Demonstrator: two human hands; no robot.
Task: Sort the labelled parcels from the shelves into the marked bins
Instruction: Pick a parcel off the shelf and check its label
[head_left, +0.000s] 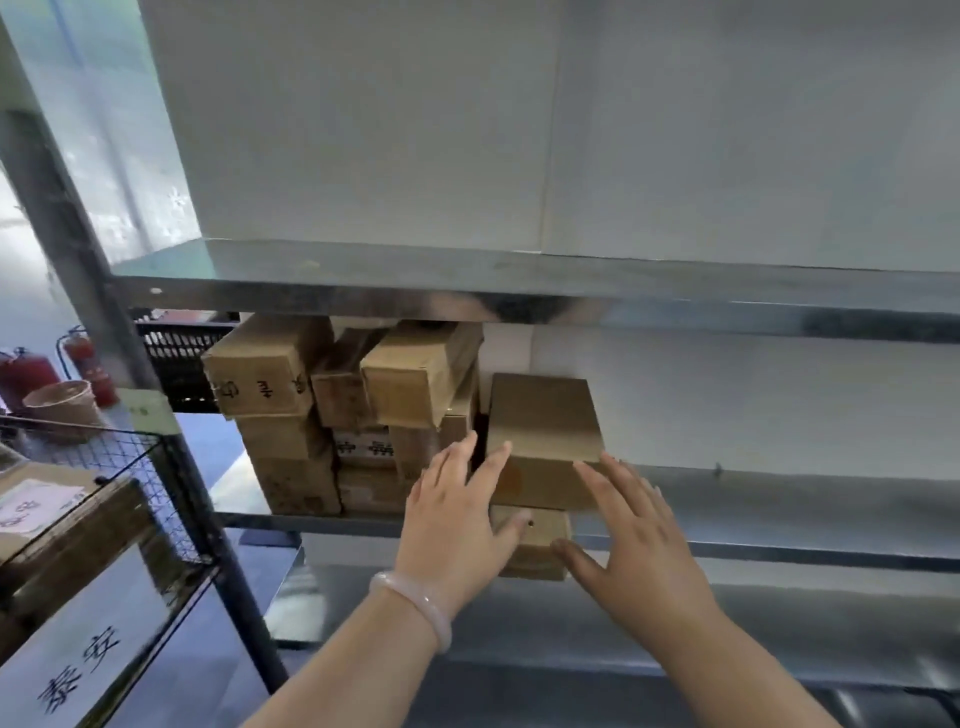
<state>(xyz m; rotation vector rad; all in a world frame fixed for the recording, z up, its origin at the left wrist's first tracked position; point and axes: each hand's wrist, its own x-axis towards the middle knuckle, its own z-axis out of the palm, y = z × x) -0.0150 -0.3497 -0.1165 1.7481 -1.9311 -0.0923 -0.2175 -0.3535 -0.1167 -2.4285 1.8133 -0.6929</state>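
Evidently the sorting is somewhere mid-course; a stack of brown cardboard parcels (291, 415) with handwritten marks waits on the grey metal shelf (779, 499), while a wire mesh bin (130, 457) at the left, fronted by a white sign with black characters (83, 670), seems to hold at least one labelled carton (36, 499). The left hand (457, 519), a pale bangle (415, 608) at its wrist, and the right hand (634, 540) flank a plain brown cardboard box (545, 421) at the shelf's front edge; their fingers lie straight against its sides, not curled round it; it rests atop a smaller brown box (540, 558). No label shows, so I cannot tell which bin suits it.
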